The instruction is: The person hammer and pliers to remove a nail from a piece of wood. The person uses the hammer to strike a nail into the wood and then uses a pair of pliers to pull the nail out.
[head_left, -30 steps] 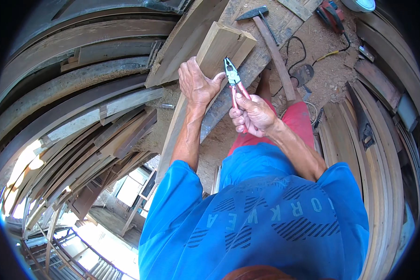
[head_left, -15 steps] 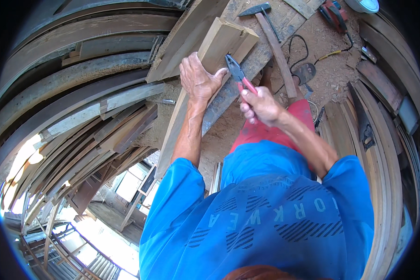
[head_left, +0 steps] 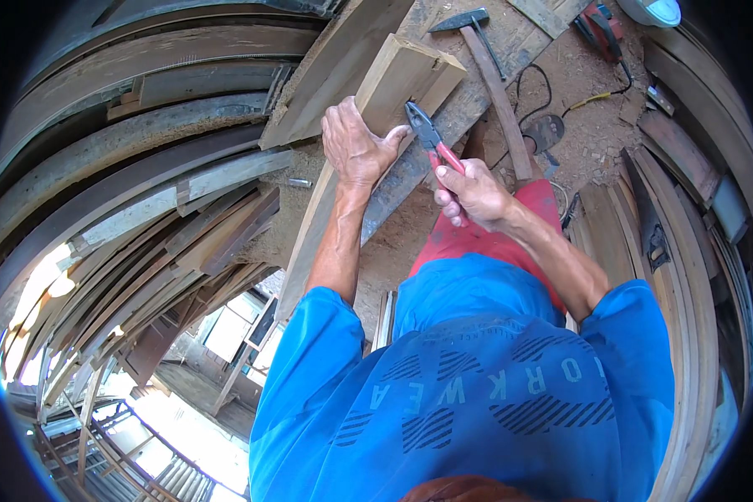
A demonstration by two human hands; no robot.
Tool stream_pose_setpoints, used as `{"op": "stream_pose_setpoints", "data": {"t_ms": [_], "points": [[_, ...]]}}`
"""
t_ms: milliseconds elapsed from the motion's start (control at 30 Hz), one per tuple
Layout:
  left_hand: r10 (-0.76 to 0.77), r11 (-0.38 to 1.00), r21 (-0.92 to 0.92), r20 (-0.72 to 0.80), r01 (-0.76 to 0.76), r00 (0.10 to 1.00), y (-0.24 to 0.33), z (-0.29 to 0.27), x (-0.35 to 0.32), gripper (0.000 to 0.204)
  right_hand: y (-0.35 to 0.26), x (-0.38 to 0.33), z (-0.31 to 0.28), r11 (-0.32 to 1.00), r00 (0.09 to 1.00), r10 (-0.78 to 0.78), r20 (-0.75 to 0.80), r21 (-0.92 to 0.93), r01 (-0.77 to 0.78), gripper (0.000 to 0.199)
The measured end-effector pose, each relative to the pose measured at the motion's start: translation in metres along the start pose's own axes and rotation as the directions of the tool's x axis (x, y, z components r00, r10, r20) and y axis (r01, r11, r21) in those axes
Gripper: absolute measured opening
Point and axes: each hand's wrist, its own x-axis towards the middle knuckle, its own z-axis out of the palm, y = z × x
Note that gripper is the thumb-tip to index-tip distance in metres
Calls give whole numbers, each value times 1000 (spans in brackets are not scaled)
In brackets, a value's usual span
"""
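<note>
My left hand presses on a pale wooden plank and grips its edge. My right hand holds red-handled pliers. The jaws of the pliers touch the plank's edge just right of my left thumb. The plank lies tilted over other boards on a dusty work surface. Blue sleeves cover both of my arms down to the elbow.
A hammer with a long wooden handle lies beyond the plank. A red power tool and its cord rest at the top right. Stacked curved planks fill the left side, more boards the right.
My right hand has lifted the pliers up and to the left, from near my lap onto the plank's edge. My left hand stayed on the plank.
</note>
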Motion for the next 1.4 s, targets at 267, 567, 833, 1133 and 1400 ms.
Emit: {"op": "stream_pose_setpoints", "data": {"t_ms": [267,567,833,1133,1400], "points": [[-11,1000,-9,10,11,1000,4,2,0,98,-4,-10,9,940,990,99,100,318,-127,26],[8,1000,-12,0,-8,1000,1,3,0,98,3,-11,16,903,989,63,131,415,-112,23],[-23,999,-27,37,24,999,3,0,3,96,5,-7,6,941,994,32,103,331,-64,27],[-4,1000,-30,-8,4,1000,-1,2,4,93,-4,-14,-15,946,980,-68,187,326,3,41],[7,1000,-17,-17,-8,1000,1,4,4,94,-1,-8,-1,948,988,-26,153,316,-24,38]]}}
